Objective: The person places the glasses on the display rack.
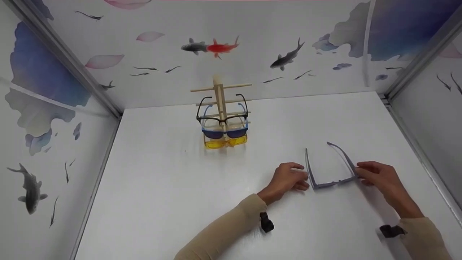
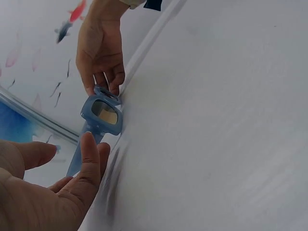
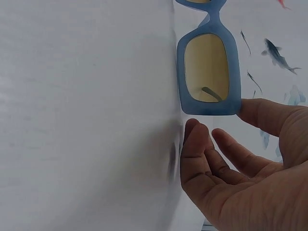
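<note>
A pair of sunglasses with a blue-grey frame (image 1: 325,186) and yellowish lenses (image 3: 208,67) stands on the white table, temples unfolded toward the back wall. Beside its left temple (image 1: 309,168) is my left hand (image 1: 288,178), fingers loosely bent and thumb apart; in the left wrist view the fingers (image 2: 89,166) overlap the frame, so contact is unclear. My right hand (image 1: 380,178) is at the right hinge. The right wrist view has its thumb (image 3: 262,114) at the frame's corner, while the other fingers (image 3: 195,144) stay loosely bent, a small gap from the rim.
A wooden glasses rack (image 1: 219,92) stands near the back wall, holding black-framed glasses (image 1: 234,116), blue sunglasses (image 1: 213,134) and yellow glasses (image 1: 214,145). Its upper pegs stick out sideways. Printed walls with fish enclose the table (image 1: 155,202) at the back and both sides.
</note>
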{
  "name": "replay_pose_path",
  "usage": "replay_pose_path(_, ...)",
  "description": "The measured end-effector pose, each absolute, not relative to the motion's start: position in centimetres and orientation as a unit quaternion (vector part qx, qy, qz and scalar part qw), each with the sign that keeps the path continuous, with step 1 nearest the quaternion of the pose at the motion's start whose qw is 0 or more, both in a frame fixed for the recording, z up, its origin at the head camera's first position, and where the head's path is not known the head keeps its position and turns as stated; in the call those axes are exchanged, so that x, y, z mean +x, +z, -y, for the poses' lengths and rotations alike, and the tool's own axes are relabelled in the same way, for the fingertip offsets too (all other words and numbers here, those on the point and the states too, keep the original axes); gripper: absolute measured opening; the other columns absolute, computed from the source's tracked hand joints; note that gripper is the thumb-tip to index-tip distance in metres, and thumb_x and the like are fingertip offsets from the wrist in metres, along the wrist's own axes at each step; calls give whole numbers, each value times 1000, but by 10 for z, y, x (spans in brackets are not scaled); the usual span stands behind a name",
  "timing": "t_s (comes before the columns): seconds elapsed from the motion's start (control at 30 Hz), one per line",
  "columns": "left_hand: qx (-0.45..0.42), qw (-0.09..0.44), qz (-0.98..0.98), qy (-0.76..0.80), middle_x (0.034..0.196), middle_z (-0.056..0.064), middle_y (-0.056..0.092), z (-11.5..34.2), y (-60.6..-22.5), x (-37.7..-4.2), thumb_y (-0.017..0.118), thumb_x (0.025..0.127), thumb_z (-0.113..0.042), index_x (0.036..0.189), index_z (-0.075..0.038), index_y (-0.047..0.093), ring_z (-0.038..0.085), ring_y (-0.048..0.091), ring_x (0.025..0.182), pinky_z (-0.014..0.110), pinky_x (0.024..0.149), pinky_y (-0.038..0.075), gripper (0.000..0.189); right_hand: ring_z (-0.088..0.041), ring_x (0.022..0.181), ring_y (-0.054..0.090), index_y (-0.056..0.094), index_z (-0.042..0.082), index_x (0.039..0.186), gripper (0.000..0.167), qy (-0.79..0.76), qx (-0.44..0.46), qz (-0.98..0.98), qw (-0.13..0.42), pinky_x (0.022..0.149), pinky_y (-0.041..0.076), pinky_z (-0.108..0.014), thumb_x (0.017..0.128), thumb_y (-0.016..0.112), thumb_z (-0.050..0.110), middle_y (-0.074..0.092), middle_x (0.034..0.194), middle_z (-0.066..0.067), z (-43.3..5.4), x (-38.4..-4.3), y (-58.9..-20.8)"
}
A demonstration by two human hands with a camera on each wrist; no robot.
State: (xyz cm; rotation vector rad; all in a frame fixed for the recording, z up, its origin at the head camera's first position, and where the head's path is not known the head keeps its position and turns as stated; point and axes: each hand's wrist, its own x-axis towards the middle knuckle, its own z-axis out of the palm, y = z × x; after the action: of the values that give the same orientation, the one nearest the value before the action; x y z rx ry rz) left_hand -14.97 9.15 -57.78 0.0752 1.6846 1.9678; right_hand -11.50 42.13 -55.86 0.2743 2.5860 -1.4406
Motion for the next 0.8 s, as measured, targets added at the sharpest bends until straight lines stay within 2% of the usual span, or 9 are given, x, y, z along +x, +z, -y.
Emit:
replay_pose_path(0.17, 26, 273, -624, 731, 99, 20, 82, -94, -580, -153, 75, 101, -6, 135, 3, 68, 35, 83, 83, 41, 76, 69, 36, 0, 96, 70, 55, -15, 150, 64, -479, 95, -868, 89, 83, 62, -19, 110, 70, 34, 74, 119, -5, -421, -116, -559)
replay_pose_path(0.5, 13, 299, -606, 737, 96, 15, 81, -100, -584, -156, 74, 101, -5, 136, 2, 67, 38, 83, 87, 38, 74, 69, 36, -2, 93, 71, 57, -16, 147, 59, -486, 98, -865, 83, 81, 63, -20, 111, 69, 30, 75, 110, 6, -418, -116, -560)
replay_pose_path(0.7, 15, 298, -615, 730, 91, 13, 81, -103, -584, -157, 73, 102, -3, 135, 2, 67, 29, 81, 77, 36, 70, 69, 34, -5, 93, 71, 57, -16, 147, 57, -487, 99, -863, 93, 81, 63, -22, 112, 68, 27, 76, 115, -2, -416, -118, -563)
replay_pose_path(0.8, 21, 289, -625, 725, 90, 12, 80, -103, -583, -159, 73, 102, -4, 135, 1, 68, 23, 78, 73, 35, 69, 68, 33, -5, 94, 70, 57, -15, 149, 59, -492, 106, -857, 108, 82, 63, -22, 112, 68, 29, 76, 116, -1, -415, -119, -564)
